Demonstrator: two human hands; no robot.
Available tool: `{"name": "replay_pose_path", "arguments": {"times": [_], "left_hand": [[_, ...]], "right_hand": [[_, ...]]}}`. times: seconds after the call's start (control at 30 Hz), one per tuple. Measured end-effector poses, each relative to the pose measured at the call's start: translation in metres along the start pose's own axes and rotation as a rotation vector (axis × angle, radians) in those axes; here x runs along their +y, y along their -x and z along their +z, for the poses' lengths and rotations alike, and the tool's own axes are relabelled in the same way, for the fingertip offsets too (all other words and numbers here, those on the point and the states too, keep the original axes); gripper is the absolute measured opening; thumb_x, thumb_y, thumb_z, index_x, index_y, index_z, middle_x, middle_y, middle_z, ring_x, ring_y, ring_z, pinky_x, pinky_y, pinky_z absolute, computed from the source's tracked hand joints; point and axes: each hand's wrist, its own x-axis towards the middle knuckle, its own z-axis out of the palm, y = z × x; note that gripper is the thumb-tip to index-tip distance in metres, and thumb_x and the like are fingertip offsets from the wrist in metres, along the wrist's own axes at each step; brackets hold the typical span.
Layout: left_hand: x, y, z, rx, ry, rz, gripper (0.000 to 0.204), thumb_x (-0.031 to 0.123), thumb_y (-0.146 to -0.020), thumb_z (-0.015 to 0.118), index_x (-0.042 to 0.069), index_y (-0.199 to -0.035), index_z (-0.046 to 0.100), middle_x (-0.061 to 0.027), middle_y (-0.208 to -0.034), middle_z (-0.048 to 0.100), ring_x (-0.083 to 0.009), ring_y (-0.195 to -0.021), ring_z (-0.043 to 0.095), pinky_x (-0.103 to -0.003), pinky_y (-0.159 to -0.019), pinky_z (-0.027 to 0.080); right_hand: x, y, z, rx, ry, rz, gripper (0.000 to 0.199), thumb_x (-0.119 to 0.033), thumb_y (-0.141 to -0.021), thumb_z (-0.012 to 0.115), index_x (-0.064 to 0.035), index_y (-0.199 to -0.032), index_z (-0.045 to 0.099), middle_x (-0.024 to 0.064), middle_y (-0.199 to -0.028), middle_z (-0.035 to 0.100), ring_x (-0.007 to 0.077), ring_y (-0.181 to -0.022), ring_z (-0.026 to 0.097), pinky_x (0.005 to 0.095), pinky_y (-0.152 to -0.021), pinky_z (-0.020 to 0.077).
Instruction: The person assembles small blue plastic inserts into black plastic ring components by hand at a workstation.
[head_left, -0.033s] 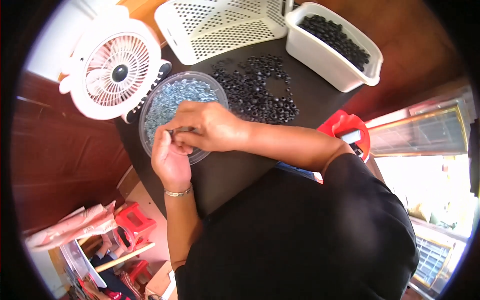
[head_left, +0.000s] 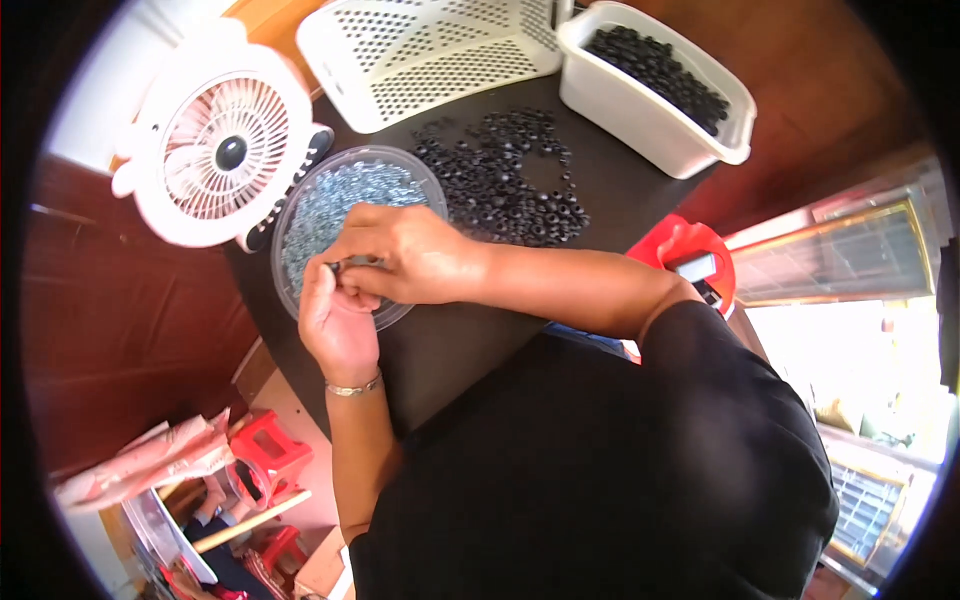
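Note:
My left hand [head_left: 338,322], with a thin bracelet at the wrist, and my right hand [head_left: 415,255] meet over the near rim of a clear round bowl [head_left: 300,205] filled with small silvery pieces. The fingertips of both hands pinch a small dark piece [head_left: 335,267] between them; its exact shape is too small to tell. Just right of the bowl, a heap of small black rings [head_left: 510,185] lies on the dark table [head_left: 450,350].
A white tub [head_left: 640,125] holding more black rings stands at the far right. A white perforated basket [head_left: 440,50] lies at the back, a white fan [head_left: 215,150] at the left. A red device [head_left: 672,245] sits by my right elbow. Red stools [head_left: 270,450] stand on the floor below.

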Motion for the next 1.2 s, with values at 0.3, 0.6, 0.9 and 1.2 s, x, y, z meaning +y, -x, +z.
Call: {"name": "replay_pose_path", "arguments": {"times": [0.3, 0.6, 0.9, 1.2], "left_hand": [[-0.003, 0.004, 0.000, -0.055, 0.076, 0.024, 0.022, 0.024, -0.095, 0.044, 0.004, -0.098, 0.054, -0.0034, -0.072, 0.044, -0.0156, -0.063, 0.045, -0.026, -0.057, 0.036], [0.005, 0.008, -0.003, -0.042, 0.091, 0.063, 0.019, 0.020, -0.096, 0.042, 0.005, -0.093, 0.052, -0.0043, -0.072, 0.044, -0.0157, -0.062, 0.044, -0.026, -0.056, 0.036], [0.001, 0.007, 0.001, -0.047, 0.110, 0.025, 0.017, 0.019, -0.095, 0.044, 0.005, -0.090, 0.052, -0.0036, -0.072, 0.045, -0.0145, -0.062, 0.044, -0.026, -0.055, 0.037], [-0.003, 0.006, 0.000, -0.044, 0.086, 0.009, 0.016, 0.019, -0.093, 0.045, 0.005, -0.089, 0.052, -0.0024, -0.073, 0.045, -0.0136, -0.063, 0.044, -0.027, -0.054, 0.037]], "right_hand": [[-0.024, -0.017, -0.043, -0.128, 0.315, -0.077, 0.011, -0.013, -0.076, 0.064, -0.0109, -0.086, 0.069, 0.0062, -0.076, 0.062, 0.0277, -0.075, 0.063, 0.0379, -0.066, 0.0519], [0.009, 0.010, -0.168, 0.016, 0.518, 0.450, 0.017, -0.019, -0.081, 0.066, -0.0038, -0.089, 0.068, 0.0065, -0.076, 0.067, 0.0161, -0.072, 0.063, 0.0297, -0.068, 0.0497], [0.041, 0.061, -0.187, -0.042, 0.628, 0.764, 0.021, -0.027, -0.071, 0.070, -0.0069, -0.076, 0.066, 0.0110, -0.071, 0.065, 0.0281, -0.070, 0.063, 0.0391, -0.067, 0.0487], [0.059, 0.061, -0.169, -0.131, 0.842, 0.693, 0.019, -0.025, -0.073, 0.067, -0.0080, -0.081, 0.066, 0.0135, -0.076, 0.066, 0.0328, -0.078, 0.064, 0.0415, -0.072, 0.0499]]}}
